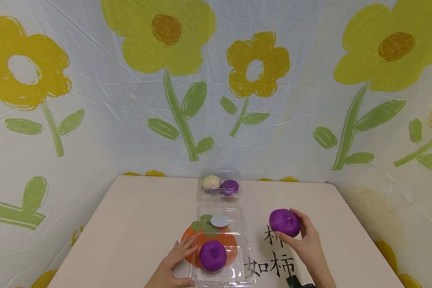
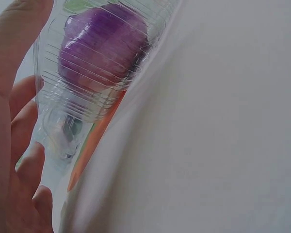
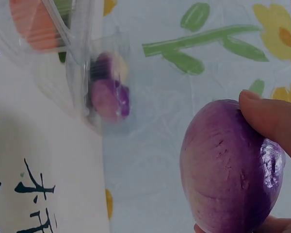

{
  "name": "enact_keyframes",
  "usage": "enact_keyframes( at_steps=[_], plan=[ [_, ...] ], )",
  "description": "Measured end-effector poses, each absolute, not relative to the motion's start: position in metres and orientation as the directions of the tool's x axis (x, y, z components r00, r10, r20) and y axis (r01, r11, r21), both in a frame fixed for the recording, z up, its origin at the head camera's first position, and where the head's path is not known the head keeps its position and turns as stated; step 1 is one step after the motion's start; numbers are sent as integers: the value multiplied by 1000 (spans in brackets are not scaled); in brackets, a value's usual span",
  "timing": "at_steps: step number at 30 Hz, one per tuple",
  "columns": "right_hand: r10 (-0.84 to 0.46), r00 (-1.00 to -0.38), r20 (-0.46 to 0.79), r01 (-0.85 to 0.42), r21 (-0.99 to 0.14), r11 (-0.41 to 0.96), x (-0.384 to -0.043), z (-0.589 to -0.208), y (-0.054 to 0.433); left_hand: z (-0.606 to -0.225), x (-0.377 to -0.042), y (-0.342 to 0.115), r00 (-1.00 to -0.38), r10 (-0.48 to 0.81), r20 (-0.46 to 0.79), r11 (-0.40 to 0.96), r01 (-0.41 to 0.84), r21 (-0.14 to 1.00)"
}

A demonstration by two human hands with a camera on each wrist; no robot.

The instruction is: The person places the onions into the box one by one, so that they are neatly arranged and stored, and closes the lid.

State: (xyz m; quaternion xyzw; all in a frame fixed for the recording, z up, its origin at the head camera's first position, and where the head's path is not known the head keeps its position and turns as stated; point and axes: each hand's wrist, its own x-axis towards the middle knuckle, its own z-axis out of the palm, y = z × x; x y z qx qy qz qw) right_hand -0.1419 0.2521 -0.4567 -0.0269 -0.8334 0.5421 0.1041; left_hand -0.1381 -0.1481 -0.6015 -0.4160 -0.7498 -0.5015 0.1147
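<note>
My right hand [image 1: 304, 236] grips a purple onion [image 1: 283, 222] between thumb and fingers, up and to the right of an opened clear plastic box [image 1: 239, 276]. In the right wrist view, the held onion [image 3: 228, 170] shows a paler, streaked side. A second purple onion [image 1: 213, 256] lies in the near half of the box, its clear lid [image 1: 235, 216] folded back behind. Beside the box's left edge is my left hand [image 1: 174, 260], fingers spread and fairly straight. The left wrist view has its fingers [image 2: 26, 124] right at the ribbed box wall, near the boxed onion [image 2: 104, 48].
At the table's back stands another clear box [image 1: 201, 192] with a white onion [image 1: 211, 183] and a purple onion [image 1: 230, 187]. An orange persimmon print [image 1: 189, 244] and black characters [image 1: 282, 264] mark the tabletop [image 1: 129, 224]. A flowered cloth [image 1: 291, 132] hangs around it.
</note>
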Motion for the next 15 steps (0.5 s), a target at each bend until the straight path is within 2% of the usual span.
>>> enact_keyframes(
  at_steps=[15],
  plan=[
    [54, -990, 127, -96, -916, 390, -127, -467, 214, -600, -138, -148, -633, 512, 580, 133, 726, 675]
  ],
)
